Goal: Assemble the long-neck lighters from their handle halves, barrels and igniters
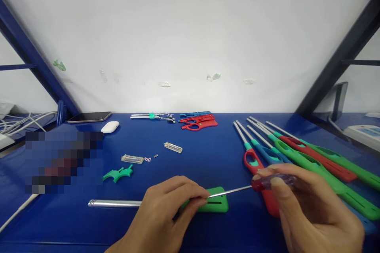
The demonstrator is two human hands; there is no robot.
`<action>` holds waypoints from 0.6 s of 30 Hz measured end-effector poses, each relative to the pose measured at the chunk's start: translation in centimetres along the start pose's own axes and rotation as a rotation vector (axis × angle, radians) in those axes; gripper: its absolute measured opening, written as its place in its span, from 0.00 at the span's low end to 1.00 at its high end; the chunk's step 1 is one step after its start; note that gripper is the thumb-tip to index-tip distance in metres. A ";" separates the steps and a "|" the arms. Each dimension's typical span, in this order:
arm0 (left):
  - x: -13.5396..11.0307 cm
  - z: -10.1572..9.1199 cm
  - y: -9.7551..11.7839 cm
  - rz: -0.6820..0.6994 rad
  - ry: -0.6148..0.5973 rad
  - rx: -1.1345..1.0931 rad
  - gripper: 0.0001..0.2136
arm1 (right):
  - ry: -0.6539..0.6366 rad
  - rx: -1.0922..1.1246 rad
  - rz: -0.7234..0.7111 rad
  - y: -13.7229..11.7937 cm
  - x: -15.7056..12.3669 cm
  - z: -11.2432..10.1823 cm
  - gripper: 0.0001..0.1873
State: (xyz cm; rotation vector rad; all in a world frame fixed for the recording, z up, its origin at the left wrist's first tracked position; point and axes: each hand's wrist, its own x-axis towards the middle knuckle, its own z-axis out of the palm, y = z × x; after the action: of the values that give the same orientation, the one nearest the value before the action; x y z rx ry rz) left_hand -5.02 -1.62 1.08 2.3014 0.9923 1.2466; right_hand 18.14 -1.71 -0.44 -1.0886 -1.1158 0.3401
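Pinning the green lighter [218, 204] flat against the bench [208, 154] near its front edge, the left hand [169, 207] was closed over the joint between the green grip and the metal tube [114, 203], which pointed toward the left edge. The right hand [308, 205] was clenched around the screwdriver [268, 182], thumb and fingers wrapped on its reddish translucent handle. The thin shaft ran leftward and its tip met the top of the green grip just beside the left fingertips. Whether the tip sat in a screw or in a seam could not be told, since the fingers covered that spot.

Judged from this posture, the step in hand was work with the tip on the grip of the lighter. A further move would call for a firm left-hand hold so the body did not roll, and for the shaft to be kept in line with the contact point so it did not slip toward the fingers.

Toward the right edge lay a row of assembled lighters [299, 156], tubes pointing to the far edge. At the far edge lay red and blue grip shells [197, 121] and wired tubes [151, 116]. Left of centre lay two clear fuel cells [132, 159] and a green trigger piece [118, 174]
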 end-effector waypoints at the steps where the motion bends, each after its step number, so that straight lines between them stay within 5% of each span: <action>1: 0.0 0.0 -0.1 -0.003 0.005 0.004 0.11 | 0.024 0.004 0.001 0.0 0.0 0.0 0.11; 9: -0.3 0.1 -0.1 0.010 0.019 0.014 0.11 | -0.033 -0.002 -0.015 -0.1 -0.1 -0.1 0.10; 15: -0.2 0.1 0.0 0.041 0.020 0.045 0.11 | 0.105 0.029 -0.007 0.0 -0.1 0.4 0.11; 18: -0.1 0.2 0.0 0.052 0.023 0.047 0.11 | 0.047 0.015 -0.009 0.0 -0.1 0.3 0.11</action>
State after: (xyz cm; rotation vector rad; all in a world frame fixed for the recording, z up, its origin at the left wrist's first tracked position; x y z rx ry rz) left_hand -4.92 -1.72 0.91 2.3672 0.9855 1.2857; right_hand 17.82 -1.55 -0.48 -1.0730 -1.0745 0.3142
